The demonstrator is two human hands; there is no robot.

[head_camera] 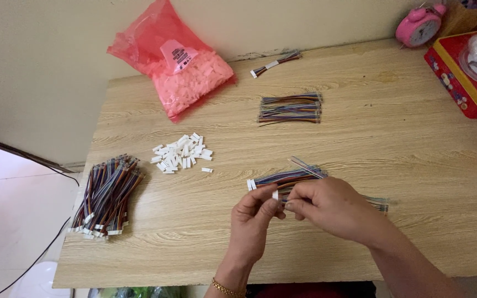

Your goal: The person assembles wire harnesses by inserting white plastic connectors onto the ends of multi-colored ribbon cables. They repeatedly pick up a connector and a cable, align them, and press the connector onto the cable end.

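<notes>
A light wooden table (415, 138) with a pronounced grain stands against a plain cream wall (40, 66) at twelve o'clock. At nine o'clock, pale floor (12, 221) shows in soft, even light.

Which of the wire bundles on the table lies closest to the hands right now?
The bundle of coloured wires just behind the hands, partly hidden by the right hand. The big pile at the left edge and the two bundles farther back lie well away.
</notes>
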